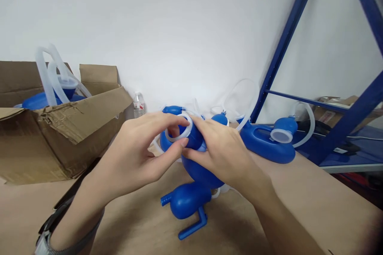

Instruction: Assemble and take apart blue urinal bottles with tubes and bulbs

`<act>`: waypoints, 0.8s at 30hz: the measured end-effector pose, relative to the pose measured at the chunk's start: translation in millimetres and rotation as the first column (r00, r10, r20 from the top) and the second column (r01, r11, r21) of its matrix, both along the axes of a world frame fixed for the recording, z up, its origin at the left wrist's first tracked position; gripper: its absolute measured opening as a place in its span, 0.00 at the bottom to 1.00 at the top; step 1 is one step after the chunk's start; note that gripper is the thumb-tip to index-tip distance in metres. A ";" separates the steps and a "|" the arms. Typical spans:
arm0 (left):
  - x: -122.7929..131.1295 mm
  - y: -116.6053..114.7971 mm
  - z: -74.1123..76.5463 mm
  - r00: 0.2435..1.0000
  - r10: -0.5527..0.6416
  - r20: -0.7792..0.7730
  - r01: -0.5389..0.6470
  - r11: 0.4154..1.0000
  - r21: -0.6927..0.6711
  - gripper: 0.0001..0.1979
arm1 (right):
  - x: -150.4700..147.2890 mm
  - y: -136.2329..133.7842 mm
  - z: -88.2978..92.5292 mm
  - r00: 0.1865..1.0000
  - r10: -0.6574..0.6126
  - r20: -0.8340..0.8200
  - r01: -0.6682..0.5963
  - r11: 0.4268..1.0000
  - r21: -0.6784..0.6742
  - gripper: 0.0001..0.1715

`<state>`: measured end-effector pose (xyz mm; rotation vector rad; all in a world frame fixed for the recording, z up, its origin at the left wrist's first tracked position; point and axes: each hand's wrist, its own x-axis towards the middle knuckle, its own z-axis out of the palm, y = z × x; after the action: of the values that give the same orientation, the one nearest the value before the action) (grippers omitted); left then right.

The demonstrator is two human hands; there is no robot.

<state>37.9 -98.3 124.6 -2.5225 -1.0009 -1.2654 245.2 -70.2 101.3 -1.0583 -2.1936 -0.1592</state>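
Centrally, above the table (299, 195), my left hand (134, 157) pinches the white ring (189, 126) while my right hand (223, 153) clasps the neck of the blue container (200, 172) bearing it, seemingly light, stiff, smooth plastic, best held at that neck.

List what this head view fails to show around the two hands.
Head view: mouth of the blue container, covered by the left hand and right hand around its white ring.
Head view: the water bottle label, too small to read.
Head view: the cardboard box contents, mostly behind its walls.
Head view: the wrist strap, cut by the bottom edge.
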 end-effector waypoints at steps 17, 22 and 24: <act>5.5 24.1 -7.2 1.000 -0.004 0.011 0.006 0.976 -0.217 0.10 | -19.1 6.5 -17.7 0.983 -0.179 0.032 0.180 0.984 -0.011 0.22; 4.8 37.0 -12.8 0.994 -0.074 0.081 0.093 0.963 -0.255 0.10 | -15.3 15.2 -19.3 0.985 -0.166 -0.038 0.163 0.983 -0.088 0.25; 3.9 39.2 -14.8 0.990 -0.073 0.123 0.105 0.956 -0.273 0.10 | -12.7 17.3 -17.3 0.992 -0.118 -0.046 0.109 0.982 -0.154 0.28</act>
<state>41.8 -59.0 109.8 -2.7598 -1.1773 -1.3925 232.5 -52.9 84.0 -1.2582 -2.1229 -0.0140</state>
